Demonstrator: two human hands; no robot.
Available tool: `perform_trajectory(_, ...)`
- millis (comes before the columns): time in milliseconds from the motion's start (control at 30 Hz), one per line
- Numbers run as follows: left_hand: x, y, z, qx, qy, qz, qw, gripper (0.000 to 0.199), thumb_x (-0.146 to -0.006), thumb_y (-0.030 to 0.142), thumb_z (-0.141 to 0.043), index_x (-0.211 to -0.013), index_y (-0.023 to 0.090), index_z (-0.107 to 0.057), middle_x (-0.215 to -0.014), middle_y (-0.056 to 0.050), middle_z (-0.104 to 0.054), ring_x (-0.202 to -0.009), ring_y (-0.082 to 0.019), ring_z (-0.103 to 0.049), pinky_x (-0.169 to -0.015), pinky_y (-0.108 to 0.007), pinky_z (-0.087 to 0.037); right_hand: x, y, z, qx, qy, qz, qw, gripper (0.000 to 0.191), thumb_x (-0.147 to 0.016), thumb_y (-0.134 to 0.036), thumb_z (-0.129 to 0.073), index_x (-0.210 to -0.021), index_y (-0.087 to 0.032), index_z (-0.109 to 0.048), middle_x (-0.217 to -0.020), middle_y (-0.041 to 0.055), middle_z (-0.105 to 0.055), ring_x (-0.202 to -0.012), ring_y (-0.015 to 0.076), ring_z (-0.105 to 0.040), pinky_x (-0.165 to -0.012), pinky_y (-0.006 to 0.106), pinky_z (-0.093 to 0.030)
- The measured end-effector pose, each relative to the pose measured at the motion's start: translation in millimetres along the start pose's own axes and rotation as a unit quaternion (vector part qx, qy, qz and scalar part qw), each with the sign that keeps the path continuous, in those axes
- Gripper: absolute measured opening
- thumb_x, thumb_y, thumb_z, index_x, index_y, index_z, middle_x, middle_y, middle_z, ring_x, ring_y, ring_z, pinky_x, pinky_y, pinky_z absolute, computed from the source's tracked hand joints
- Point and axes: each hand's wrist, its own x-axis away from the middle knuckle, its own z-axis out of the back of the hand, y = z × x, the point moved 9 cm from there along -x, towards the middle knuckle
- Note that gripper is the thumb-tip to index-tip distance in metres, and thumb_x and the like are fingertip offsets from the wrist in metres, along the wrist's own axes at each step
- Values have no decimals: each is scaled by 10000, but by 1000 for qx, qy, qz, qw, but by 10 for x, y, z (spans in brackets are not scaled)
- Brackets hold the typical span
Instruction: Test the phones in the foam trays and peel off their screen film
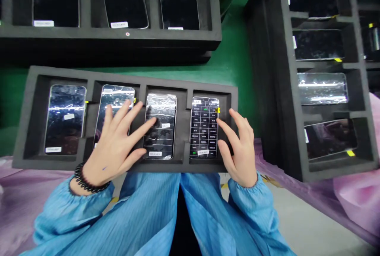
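A black foam tray (115,74) lies in front of me with a smartphone in each compartment. My left hand (114,141) is spread over the second phone (116,97), its index fingertip at the left edge of the third phone (160,141). That third phone has a dark, glossy screen with small white labels. On the far right, the lit phone (204,129) shows a grid of text cells, two of them green. My right hand (239,145) is beside it, fingers apart, index fingertip at the screen's right edge. The leftmost phone (65,125) has a dark screen.
Behind stands a stack of black foam trays (118,46) with dark phones in it. To the right, another tall stack of trays (273,74) holds several phones. The green tabletop (234,58) shows between them. Pink fabric (356,200) is at the right edge.
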Motion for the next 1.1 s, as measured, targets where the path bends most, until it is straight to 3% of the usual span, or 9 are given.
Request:
perform_trajectory(200, -406, 387, -103, -50, -38, -117, 991, 479, -995, 465, -470, -1386, 204, -561, -1659, -164, -297, -1573, -351, -203, -1257, -683, -176, -72, -39, -78, -4, 21, -26, 999, 437, -1011, -269, -458, -1447, -275, -492, -1616, 101, -379, -1470, 329, -394, -1202, 602, -337)
perform_trajectory(367, -667, 397, -134, -77, -76, -170, 979, 370, -1009, 467, -444, -1209, 233, -650, -1597, -95, -438, -1551, -303, -288, -1293, -640, -65, -44, 56, -96, -15, 27, -51, 998, 436, -1023, -292, -429, -1456, -287, -481, -1630, 99, -351, -1466, 341, -388, -1174, 625, -361)
perform_trajectory(467, -719, 384, -151, -91, -62, -218, 970, 306, -1010, 427, -445, -1104, 261, -684, -1477, -45, -577, -1522, -278, -360, -1303, -616, 5, -14, 75, -105, -21, 29, -62, 997, 432, -1029, -288, -411, -1455, -275, -478, -1636, 106, -337, -1476, 331, -375, -1183, 625, -355)
perform_trajectory(567, -730, 335, -126, -94, -44, -229, 968, 334, -1026, 377, -410, -1008, 235, -711, -1414, -48, -625, -1508, -265, -385, -1307, -601, -18, 12, 89, -135, -38, 26, -68, 997, 431, -1031, -287, -404, -1456, -277, -474, -1635, 102, -339, -1483, 319, -372, -1189, 615, -363)
perform_trajectory(667, -681, 235, -55, -61, -57, -195, 977, 352, -1031, 368, -388, -1174, 237, -681, -1561, -67, -491, -1551, -286, -292, -1283, -633, -108, 32, 116, -150, -60, 29, -74, 995, 452, -1029, -296, -409, -1480, -292, -441, -1646, 90, -316, -1500, 316, -355, -1185, 609, -384)
perform_trajectory(800, -459, 119, 95, -6, -61, -137, 989, 553, -1001, 375, -438, -1546, 329, -362, -1699, -59, -218, -1586, -325, -162, -1262, -649, -154, 27, 139, -155, -74, 26, -79, 994, 474, -1024, -299, -427, -1498, -287, -410, -1655, 101, -289, -1502, 316, -356, -1189, 612, -382)
perform_trajectory(967, -51, 59, 167, 65, -37, -68, 995, 572, -978, 488, -487, -1531, 467, -342, -1664, 37, -288, -1583, -278, -201, -1302, -587, -54, -28, 166, -141, -73, 28, -79, 994, 474, -1026, -288, -439, -1500, -271, -411, -1649, 115, -297, -1512, 308, -345, -1204, 590, -377)
perform_trajectory(1100, 177, -3, 101, 92, -31, -39, 994, 545, -950, 549, -506, -1483, 511, -396, -1604, 56, -394, -1558, -281, -279, -1308, -582, -72, -88, 185, -138, -64, 30, -74, 995, 488, -1024, -302, -442, -1510, -299, -403, -1660, 91, -287, -1509, 314, -359, -1217, 588, -369)
